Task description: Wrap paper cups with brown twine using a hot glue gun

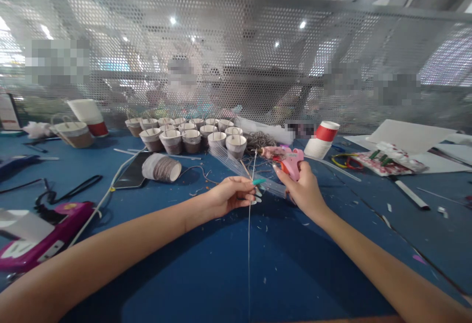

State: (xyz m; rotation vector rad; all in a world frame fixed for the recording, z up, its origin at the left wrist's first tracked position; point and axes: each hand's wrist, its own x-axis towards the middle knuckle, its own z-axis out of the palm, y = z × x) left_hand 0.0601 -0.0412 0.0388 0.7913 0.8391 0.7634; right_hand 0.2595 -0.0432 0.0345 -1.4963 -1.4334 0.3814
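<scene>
My left hand (234,195) pinches a thin pale cord (250,244) between thumb and fingers; its lower end trails down toward the table's front edge. In my right hand (304,190) is a pink hot glue gun (293,161), pointing left. The gun's nozzle is close to the cord's upper end, and I cannot tell if they touch. Behind my hands, clear glue sticks (228,161) lie in a bundle. Several small paper cups with cord handles (191,141) stand in rows beyond. One cord-wrapped cup (162,167) lies on its side by a dark phone (131,171).
A magenta power strip (62,234) and cables lie at the left. Stacked white-and-red cups (322,138) stand at the back right. White sheets (409,138) and decorated pieces (387,161) lie farther right. A perforated metal screen (236,57) borders the blue table (206,274).
</scene>
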